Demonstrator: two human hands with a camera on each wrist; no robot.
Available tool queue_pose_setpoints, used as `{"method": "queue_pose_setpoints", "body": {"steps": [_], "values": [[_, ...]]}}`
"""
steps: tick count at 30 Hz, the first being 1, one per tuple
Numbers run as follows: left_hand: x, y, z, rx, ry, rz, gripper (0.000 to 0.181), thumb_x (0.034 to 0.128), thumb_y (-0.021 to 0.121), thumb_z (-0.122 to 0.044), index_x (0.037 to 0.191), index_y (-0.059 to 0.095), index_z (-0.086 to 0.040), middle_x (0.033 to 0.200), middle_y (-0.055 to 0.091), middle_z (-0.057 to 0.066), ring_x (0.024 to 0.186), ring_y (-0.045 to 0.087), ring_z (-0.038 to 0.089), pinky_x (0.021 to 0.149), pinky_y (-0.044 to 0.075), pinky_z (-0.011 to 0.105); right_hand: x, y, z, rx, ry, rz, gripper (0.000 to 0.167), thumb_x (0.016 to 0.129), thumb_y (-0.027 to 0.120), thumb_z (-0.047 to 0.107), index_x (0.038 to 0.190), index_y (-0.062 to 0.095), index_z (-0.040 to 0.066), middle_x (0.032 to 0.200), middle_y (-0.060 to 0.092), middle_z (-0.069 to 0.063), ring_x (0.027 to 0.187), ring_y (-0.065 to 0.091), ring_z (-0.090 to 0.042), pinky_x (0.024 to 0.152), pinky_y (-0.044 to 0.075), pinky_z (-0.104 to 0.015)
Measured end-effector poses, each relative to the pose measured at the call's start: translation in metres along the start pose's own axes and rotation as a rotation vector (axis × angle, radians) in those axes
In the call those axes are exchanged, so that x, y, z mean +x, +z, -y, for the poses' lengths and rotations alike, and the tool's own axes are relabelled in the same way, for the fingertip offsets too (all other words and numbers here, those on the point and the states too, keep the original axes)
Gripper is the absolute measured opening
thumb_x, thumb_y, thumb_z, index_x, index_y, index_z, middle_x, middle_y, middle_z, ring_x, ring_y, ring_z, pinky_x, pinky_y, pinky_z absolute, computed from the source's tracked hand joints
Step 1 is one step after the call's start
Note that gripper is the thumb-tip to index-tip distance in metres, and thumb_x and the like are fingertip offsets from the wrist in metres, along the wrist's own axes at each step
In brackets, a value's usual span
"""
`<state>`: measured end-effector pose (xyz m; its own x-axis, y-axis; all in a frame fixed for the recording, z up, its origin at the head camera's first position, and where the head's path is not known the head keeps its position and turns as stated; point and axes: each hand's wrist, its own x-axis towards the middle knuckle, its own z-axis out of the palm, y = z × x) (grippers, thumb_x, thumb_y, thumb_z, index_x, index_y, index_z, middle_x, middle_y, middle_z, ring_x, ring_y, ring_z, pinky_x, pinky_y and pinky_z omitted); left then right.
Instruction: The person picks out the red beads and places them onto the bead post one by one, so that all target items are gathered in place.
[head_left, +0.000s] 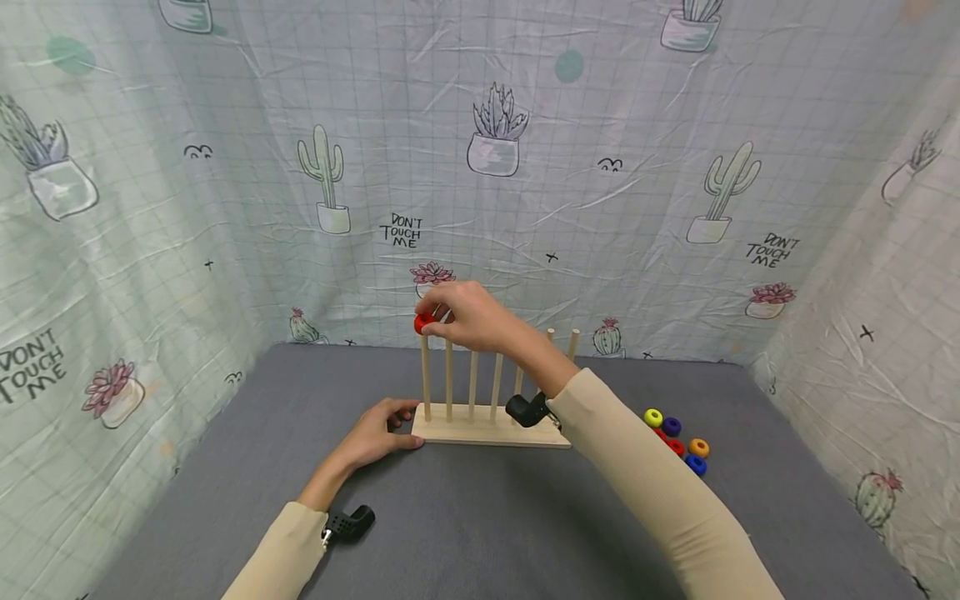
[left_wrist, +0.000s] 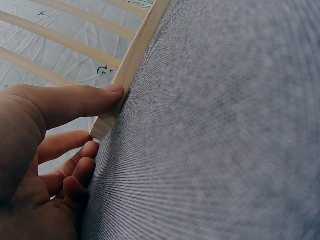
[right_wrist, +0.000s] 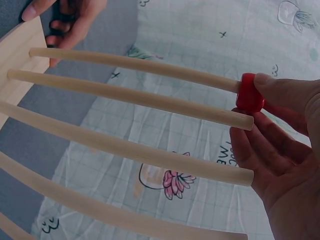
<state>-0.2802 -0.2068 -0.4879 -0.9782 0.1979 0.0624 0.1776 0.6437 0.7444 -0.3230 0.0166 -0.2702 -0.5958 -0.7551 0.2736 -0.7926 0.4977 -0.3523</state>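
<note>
Pinching a red ring (head_left: 422, 325) between thumb and fingers, the right hand (head_left: 471, 318) held it at the top of the leftmost peg (head_left: 426, 379), while the left hand (head_left: 373, 435) gripped the left end of the wooden base (head_left: 491, 432), coloured rings (head_left: 673, 452) lying off to the right.

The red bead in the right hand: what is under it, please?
Under the red bead stands the leftmost wooden peg, rising from the wooden base. The bead covers the peg's tip, so whether it is inside the bead cannot be seen.
</note>
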Motion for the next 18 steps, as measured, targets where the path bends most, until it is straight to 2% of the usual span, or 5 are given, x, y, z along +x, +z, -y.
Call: {"method": "queue_pose_setpoints", "body": {"steps": [7,14,18], "values": [[-0.0014,-0.0010,-0.0004,-0.001,-0.003,-0.002,0.067,0.0802,0.089,-0.027,0.140,0.064,-0.008,0.114,0.064,0.009,0.099,0.056,0.021,0.084,0.045,0.038,0.0005,0.0000,-0.0002,0.001,0.002,0.007,0.029,0.098,0.073,0.018,0.124,0.071,0.007,0.115,0.074,-0.007,0.102,0.072,-0.016,0.084,0.057,-0.022],[-0.0013,-0.0010,0.0001,0.009,0.005,-0.004,0.067,0.0802,0.089,-0.028,0.139,0.064,-0.008,0.113,0.064,0.008,0.098,0.056,0.021,0.084,0.045,0.038,-0.0001,0.0010,-0.0009,0.020,-0.014,-0.003,0.019,0.097,0.074,0.017,0.115,0.074,0.009,0.107,0.075,-0.004,0.096,0.071,-0.014,0.081,0.057,-0.021],[-0.0012,-0.0015,0.0004,0.012,0.009,-0.004,0.067,0.0800,0.089,-0.028,0.139,0.065,-0.008,0.113,0.064,0.008,0.098,0.056,0.021,0.084,0.045,0.038,-0.0002,0.0012,-0.0013,0.011,-0.025,-0.005,0.020,0.097,0.074,0.017,0.115,0.075,0.009,0.108,0.075,-0.004,0.097,0.071,-0.014,0.081,0.057,-0.021]]}}
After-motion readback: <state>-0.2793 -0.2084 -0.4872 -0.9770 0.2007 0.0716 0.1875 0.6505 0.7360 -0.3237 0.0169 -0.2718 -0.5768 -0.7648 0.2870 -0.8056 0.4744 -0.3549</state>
